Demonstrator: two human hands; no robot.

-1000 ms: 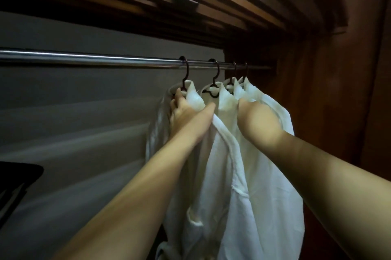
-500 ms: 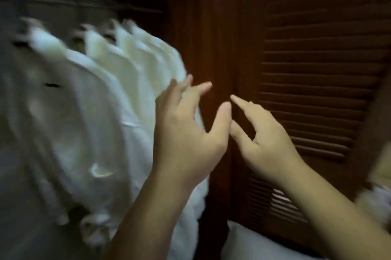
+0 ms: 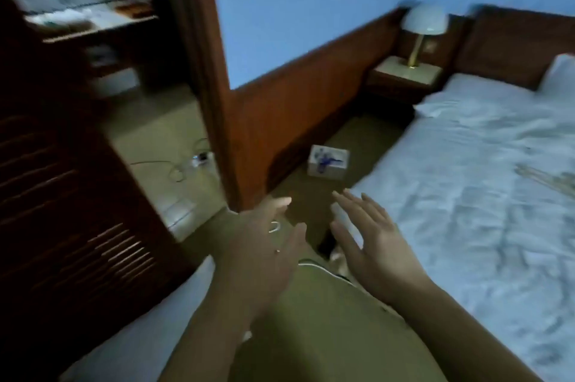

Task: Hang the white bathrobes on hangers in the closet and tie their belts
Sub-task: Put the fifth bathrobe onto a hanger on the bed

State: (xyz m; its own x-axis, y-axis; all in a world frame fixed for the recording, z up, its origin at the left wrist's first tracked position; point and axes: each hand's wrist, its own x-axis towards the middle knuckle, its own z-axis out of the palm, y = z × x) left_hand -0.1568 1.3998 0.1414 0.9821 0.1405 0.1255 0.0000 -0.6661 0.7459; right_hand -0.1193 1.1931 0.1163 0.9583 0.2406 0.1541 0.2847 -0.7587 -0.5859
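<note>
Beside the one bed (image 3: pixel 466 195): one nightstand (image 3: pixel 404 75) carrying one lamp (image 3: pixel 424 24); one box (image 3: pixel 327 161) on the floor; two hands, left hand (image 3: pixel 261 251), right hand (image 3: pixel 379 251).

Only a closet door (image 3: pixel 62 195) is seen, at about 9 o'clock. It is made of dark brown wood. Its lower part is cut with thin flat slats, and a few slats near the bottom edge are lit up by pale light. The door is blurred. A soft white cloth (image 3: pixel 140 335) is seen at about 7 o'clock, just below the door's bottom edge. It is smooth and plain. It cannot be told if it is a bathrobe.
</note>
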